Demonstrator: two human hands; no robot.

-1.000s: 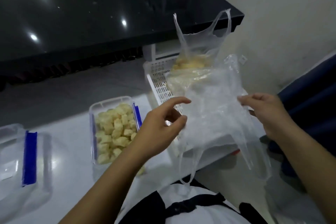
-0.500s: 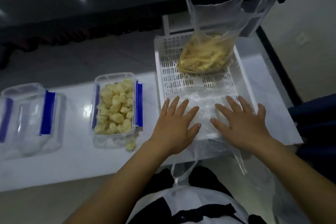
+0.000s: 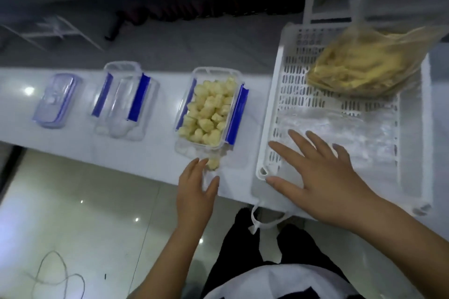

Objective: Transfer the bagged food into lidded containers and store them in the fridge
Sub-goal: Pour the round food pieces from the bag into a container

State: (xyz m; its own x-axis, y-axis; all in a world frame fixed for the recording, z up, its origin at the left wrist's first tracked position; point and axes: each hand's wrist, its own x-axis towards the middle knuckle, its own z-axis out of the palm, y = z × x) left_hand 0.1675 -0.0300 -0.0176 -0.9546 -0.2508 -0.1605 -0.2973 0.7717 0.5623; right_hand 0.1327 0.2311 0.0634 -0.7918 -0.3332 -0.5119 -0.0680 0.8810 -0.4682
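Hands (image 3: 318, 177) open at tray's (image 3: 267, 128) edge

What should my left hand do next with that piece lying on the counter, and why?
Probably pinch the stray piece with your left hand and drop it into the filled container. It lies on the counter just outside the container's near end, right at your open fingertips, and the container is still unlidded.

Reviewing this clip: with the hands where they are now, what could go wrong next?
1. The loose piece lies on the white counter near its front edge; the left hand reaching for it might knock it to the floor.
2. The filled container is open and heaped, so a bump may spill more.
3. The empty bag under the right hand overhangs the tray and may slide off.
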